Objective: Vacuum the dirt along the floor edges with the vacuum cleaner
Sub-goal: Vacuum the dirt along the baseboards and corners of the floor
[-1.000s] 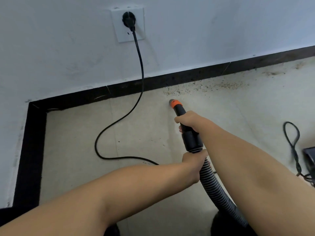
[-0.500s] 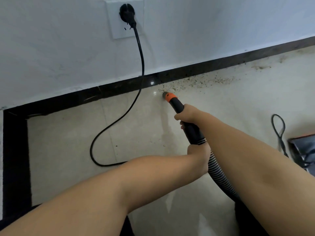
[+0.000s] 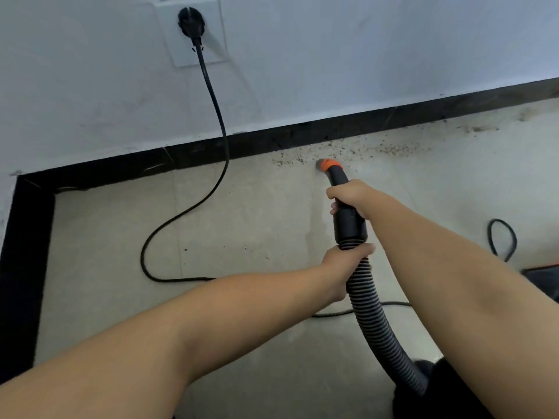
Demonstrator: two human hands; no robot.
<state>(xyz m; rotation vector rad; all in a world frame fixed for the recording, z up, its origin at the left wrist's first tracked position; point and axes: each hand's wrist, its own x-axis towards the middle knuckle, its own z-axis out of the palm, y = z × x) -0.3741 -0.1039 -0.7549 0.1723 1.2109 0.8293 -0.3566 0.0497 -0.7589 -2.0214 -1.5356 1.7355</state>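
Head view: vacuum nozzle (image 3: 340,189) is held low over the floor (image 3: 242,231), orange tip (image 3: 328,164) pointed at the far floor edge, just short of the black skirting (image 3: 302,137). Whether the tip touches the tiles can't be told.

Right hand (image 3: 348,198) is wrapped round the black nozzle tube just behind the tip, grip clamped on it, fingers curled underneath. Left hand (image 3: 344,261) is clamped on the ribbed hose (image 3: 369,303) right where it meets the nozzle collar. Both forearms are stretched forward, left one crossing from the near left corner.

The hose is bent down from the left hand toward the near edge, ending at a dark shape at the bottom, partly cut off by the right arm; not identifiable.

Dirt (image 3: 363,149) is seen as a speckled band along the far edge, strung from just left of the tip out to the right, hard against the skirting. A few specks are scattered on the tiles left of the hands.

A black plug (image 3: 190,19) is seated in a white wall socket (image 3: 193,31) above the skirting. Its cable (image 3: 211,95) is hung down across the skirting, looped over the floor and run behind the left forearm, reappearing behind the hose.

At the right edge a second thin cable loop (image 3: 503,237) is laid on the floor, next to a dark object (image 3: 544,276) with an orange rim, mostly out of frame
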